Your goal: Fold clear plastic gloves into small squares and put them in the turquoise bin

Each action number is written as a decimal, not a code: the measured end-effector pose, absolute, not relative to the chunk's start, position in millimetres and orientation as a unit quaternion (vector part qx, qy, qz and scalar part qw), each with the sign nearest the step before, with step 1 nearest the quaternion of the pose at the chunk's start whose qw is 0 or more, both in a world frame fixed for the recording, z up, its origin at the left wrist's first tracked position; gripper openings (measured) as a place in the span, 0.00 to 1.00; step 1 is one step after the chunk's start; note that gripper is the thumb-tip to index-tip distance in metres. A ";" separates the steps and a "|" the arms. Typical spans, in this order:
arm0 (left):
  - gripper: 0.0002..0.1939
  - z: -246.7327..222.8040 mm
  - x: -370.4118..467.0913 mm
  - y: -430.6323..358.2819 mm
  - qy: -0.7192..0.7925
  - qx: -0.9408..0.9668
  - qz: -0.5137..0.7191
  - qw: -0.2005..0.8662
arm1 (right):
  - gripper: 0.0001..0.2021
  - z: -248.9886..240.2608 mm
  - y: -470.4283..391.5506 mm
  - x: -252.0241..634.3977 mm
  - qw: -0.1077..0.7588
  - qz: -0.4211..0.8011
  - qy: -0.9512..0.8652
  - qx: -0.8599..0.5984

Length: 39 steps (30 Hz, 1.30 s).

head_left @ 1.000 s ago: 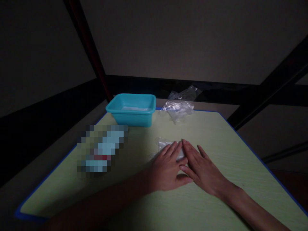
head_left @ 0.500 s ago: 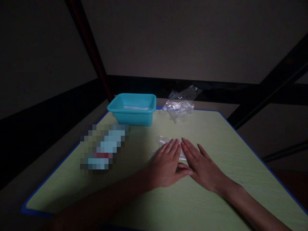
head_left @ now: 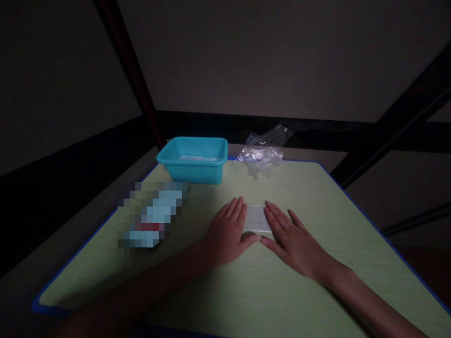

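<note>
A clear plastic bag [head_left: 258,218] lies flat on the pale green table, between my two hands. My left hand [head_left: 228,231] rests palm down over its left end, fingers stretched out and held side by side. On the right end lies my right hand [head_left: 291,234], also flat with its fingers extended. The two thumbs point at each other and nearly meet at the bag's near edge. Both ends of the bag are hidden under the hands.
A turquoise plastic basin [head_left: 197,171] with something whitish in it stands at the back left. Crumpled clear plastic [head_left: 262,155] lies at the table's back edge. A pixelated light-blue item [head_left: 162,211] is on the left. Blue edging [head_left: 366,213] borders the table.
My left hand has slid left, away from my right hand, and more of the flat bag shows between them. The right hand has hardly moved.
</note>
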<state>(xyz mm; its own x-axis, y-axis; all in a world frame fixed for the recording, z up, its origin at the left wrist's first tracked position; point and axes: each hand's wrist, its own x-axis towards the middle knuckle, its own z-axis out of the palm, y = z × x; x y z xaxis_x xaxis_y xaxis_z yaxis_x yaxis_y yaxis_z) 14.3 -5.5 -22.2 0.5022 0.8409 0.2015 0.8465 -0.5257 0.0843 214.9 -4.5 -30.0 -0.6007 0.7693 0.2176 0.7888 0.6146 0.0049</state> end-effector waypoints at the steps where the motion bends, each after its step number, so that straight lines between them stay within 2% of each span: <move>1: 0.37 -22.2 12.6 -5.2 -0.488 -0.866 -0.109 0.012 | 0.35 -29.6 -4.6 214.7 0.097 -0.048 -0.893 -0.437; 16: 0.35 -23.6 9.7 -6.9 -0.514 -0.850 -0.114 0.031 | 0.33 -29.8 -5.6 215.7 0.104 -0.044 -0.890 -0.442; 32: 0.36 -22.7 8.3 -7.4 -0.530 -0.842 -0.097 0.029 | 0.40 -32.2 -6.7 217.3 0.094 -0.034 -0.858 -0.503; 39: 0.35 -26.5 7.7 -7.5 -0.524 -0.842 -0.117 0.045 | 0.39 -29.4 -2.3 224.3 0.087 -0.036 -0.866 -0.491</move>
